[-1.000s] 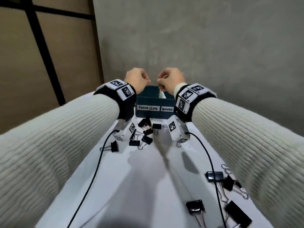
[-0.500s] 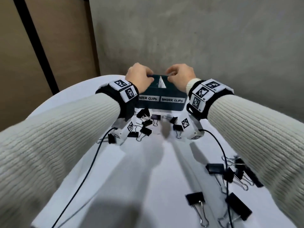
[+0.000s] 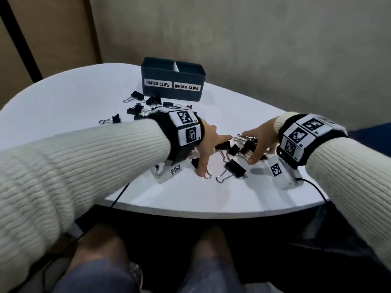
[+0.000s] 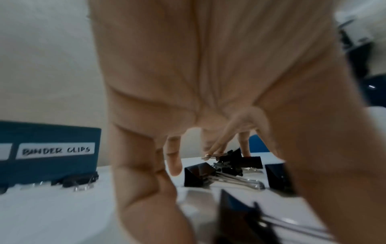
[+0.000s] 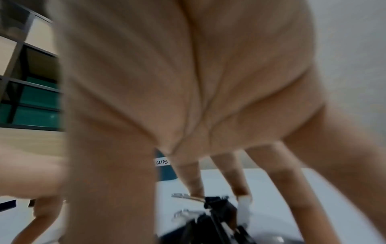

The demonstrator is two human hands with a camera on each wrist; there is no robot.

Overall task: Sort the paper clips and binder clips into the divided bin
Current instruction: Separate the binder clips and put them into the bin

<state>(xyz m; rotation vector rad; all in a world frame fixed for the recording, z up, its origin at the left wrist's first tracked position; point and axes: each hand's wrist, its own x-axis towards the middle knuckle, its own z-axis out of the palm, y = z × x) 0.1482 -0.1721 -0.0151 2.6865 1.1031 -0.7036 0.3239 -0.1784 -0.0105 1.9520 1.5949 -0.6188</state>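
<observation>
Both wrist views are blurry, with big palms filling most of the picture, and the inside of the divided bin (image 3: 173, 81) cannot be seen. The bin is dark blue, with white labels reading PAPER CLIPS and BINDER CLIPS, and stands at the far side of the white tabletop (image 3: 63, 106). Some black binder clips (image 3: 135, 109) lie just in front of it. Another bunch of binder clips (image 3: 234, 149) lies near the front edge, between the hands. The left hand (image 3: 208, 148) has a wide grip, fingers spread down onto this bunch. The right hand (image 3: 261, 142) also spreads wide, fingertips touching the clips.
</observation>
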